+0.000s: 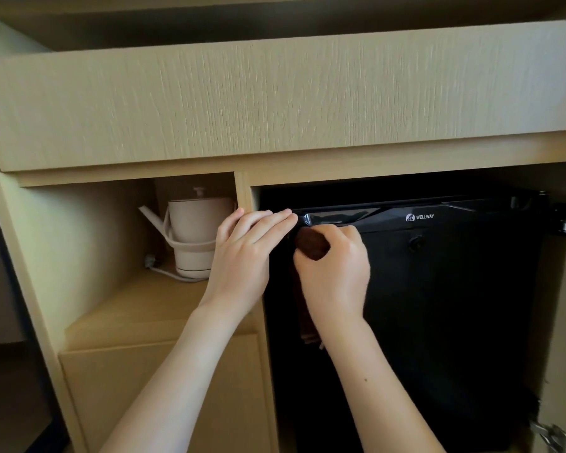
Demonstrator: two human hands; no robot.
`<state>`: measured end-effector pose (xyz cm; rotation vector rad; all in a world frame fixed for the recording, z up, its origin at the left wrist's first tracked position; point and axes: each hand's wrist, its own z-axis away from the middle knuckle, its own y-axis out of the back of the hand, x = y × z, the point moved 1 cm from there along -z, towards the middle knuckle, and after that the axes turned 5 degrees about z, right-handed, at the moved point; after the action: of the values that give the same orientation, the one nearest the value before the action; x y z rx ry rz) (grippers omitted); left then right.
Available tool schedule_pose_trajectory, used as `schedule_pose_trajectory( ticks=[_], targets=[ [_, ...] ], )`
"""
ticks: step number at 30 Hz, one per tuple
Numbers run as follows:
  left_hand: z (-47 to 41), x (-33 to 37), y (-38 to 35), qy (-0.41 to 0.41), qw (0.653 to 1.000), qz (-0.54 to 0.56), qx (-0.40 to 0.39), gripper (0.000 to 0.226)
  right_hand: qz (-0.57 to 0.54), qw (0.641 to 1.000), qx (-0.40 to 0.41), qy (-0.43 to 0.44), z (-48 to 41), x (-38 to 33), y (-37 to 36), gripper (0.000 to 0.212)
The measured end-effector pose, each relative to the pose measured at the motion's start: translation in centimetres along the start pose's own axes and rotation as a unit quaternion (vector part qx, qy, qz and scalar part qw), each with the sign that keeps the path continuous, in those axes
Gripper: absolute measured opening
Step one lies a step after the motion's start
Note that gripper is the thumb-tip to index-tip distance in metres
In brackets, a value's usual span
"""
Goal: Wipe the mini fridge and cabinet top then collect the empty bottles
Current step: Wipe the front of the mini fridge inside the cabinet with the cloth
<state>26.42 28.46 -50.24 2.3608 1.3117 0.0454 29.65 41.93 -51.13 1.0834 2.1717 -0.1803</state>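
Pale cabinet point(275, 103) holds the fridge point(438, 305) at right. On its top corner rests the left hand point(242, 256), fingers point(268, 220) straight; the right hand point(334, 273) grips a cloth point(311, 245) against the door. Fridge wiping seems underway; cabinet top and bottles remain, none in view.

The right hand point(335, 273) grips what looks like a dark brown cloth point(311, 244) against the upper left front of the black mini fridge point(445, 295). The left hand point(242, 253) lays nearly straight fingers on its top corner.

Left grip point(242, 250) straight-fingered and outstretched, right grip point(337, 269) curled tight just beside it.
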Motion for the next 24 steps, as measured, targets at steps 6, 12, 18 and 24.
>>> schedule_pose_trajectory(
  ticks=[6, 12, 18, 24],
  targets=[
    [0.0, 0.0, 0.2, 0.001, 1.000, 0.021, -0.011, 0.049, -0.019, 0.999, -0.043, 0.018, 0.5, 0.3, -0.4, 0.022],
    [0.0, 0.7, 0.1, 0.037, 0.998, 0.048, -0.006, 0.047, -0.064, 0.994, -0.049, -0.067, 2.2, 1.8, 0.3, 0.021],
    [-0.1, 1.2, -0.3, 0.055, 0.997, 0.053, 0.015, 0.052, -0.085, 0.992, -0.013, -0.091, 0.4, 1.9, 1.2, 0.020],
    [0.0, 1.3, -0.7, 0.056, 0.997, 0.044, 0.038, 0.052, -0.062, 0.993, -0.008, -0.096, -0.3, 3.2, 2.6, 0.020]
  ],
)
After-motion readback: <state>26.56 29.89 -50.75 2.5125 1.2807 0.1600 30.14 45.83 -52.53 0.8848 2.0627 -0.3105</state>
